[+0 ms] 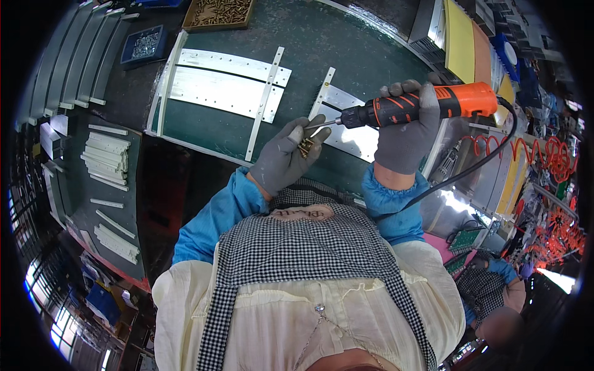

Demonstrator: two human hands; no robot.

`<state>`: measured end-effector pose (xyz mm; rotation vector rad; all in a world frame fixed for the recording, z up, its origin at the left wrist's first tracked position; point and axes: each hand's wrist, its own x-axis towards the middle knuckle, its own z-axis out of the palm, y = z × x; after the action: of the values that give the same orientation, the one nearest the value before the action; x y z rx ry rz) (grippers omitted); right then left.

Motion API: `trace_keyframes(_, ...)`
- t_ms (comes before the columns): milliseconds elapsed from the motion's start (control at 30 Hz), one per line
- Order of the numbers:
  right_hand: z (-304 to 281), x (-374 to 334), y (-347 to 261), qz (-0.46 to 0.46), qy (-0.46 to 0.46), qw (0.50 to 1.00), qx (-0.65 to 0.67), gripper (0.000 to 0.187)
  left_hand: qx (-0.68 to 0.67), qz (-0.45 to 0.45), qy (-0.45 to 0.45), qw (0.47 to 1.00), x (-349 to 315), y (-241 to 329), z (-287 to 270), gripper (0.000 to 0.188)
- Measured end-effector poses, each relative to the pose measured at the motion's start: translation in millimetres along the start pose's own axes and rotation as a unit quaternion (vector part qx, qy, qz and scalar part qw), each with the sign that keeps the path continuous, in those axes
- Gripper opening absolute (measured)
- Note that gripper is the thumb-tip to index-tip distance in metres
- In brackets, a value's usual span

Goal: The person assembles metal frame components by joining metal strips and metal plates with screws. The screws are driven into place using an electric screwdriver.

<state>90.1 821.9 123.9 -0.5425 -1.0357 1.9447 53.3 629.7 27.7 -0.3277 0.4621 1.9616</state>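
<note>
An orange and black corded electric screwdriver lies almost level in my right hand, its bit pointing left. My left hand, in a grey glove like the other, has its fingers curled round several brass-coloured screws. Thumb and fingertips meet at the screwdriver's bit; whether a screw sits on its tip I cannot make out. Just beyond the hands lie white metal panels crossed by a narrow drilled strip. Another strip crosses a second panel, partly hidden behind the screwdriver.
An open box of brass screws and a blue tray of silver fasteners stand at the far left. White strips are stacked on a left side table. The screwdriver's black cable loops down past my right arm. Red coiled hoses hang at right.
</note>
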Motion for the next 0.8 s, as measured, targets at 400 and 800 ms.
trace_keyframes(400, 4, 22, -5, -0.146, -0.003, 0.987, -0.063, 0.048, 0.576, 0.065, 0.175, 0.796, -14, 12, -44, 0.046)
trace_keyframes(800, 24, 8, 18, -0.126, -0.137, 0.974, -0.128, 0.067, 0.674, 0.028, 0.125, 0.728, 1, 0, -43, 0.037)
